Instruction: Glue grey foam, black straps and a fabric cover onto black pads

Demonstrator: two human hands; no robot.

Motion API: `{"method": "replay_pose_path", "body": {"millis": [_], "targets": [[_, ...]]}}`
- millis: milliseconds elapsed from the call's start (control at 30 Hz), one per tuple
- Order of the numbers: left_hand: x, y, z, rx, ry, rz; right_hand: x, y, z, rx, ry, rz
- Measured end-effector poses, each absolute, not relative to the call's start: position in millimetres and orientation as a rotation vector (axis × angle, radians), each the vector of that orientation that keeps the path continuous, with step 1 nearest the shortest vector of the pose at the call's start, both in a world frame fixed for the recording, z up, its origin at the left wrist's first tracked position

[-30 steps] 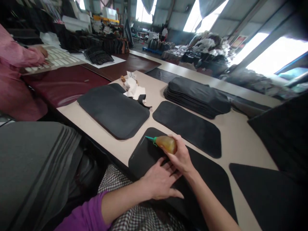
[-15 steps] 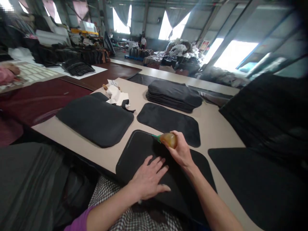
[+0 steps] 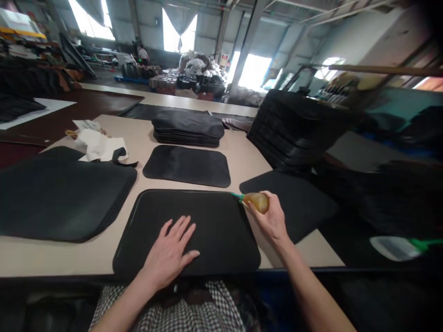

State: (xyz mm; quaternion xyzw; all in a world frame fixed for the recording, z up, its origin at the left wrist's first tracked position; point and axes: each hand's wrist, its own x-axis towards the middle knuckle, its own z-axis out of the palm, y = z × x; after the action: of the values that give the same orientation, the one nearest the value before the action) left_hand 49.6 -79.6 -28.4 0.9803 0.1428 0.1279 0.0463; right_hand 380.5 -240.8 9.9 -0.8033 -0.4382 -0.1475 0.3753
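Note:
A black rounded-corner panel (image 3: pixel 214 230) lies flat at the table's front edge. On its left half rests my left hand (image 3: pixel 170 251), palm down with fingers spread. My right hand (image 3: pixel 273 216) is closed around a squeeze bottle (image 3: pixel 256 202) of amber liquid with a green nozzle. The nozzle tip is at the panel's far right corner. A thin shiny line shows along the panel's left and far edges. Just beyond lies a similar, smaller black panel (image 3: pixel 187 166).
A stack of black panels (image 3: pixel 188 127) stands farther back, and larger black sheets (image 3: pixel 62 198) lie at left beside white scraps (image 3: pixel 98 143). At right are a tall black stack (image 3: pixel 294 124) and another bottle (image 3: pixel 396 248) with a green nozzle. A person (image 3: pixel 143 54) stands far off.
The bottle in my right hand has moved along the panel's far edge from its left part to the right corner. My left hand still lies on the panel. The view has turned right.

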Motion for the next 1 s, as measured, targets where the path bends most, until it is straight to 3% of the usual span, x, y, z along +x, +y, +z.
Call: {"method": "replay_pose_path", "body": {"millis": [367, 600, 1000], "targets": [[52, -79, -32, 3.062, 0.421, 0.424, 368, -305, 24, -2.150, -1.057, -0.331], [52, -80, -31, 3.097, 0.410, 0.391, 344, -371, 42, -2.252, -1.032, -0.129], [51, -80, -30, 2.985, 0.410, 0.394, 271, -438, 18, -2.160, -0.708, -0.007]]}}
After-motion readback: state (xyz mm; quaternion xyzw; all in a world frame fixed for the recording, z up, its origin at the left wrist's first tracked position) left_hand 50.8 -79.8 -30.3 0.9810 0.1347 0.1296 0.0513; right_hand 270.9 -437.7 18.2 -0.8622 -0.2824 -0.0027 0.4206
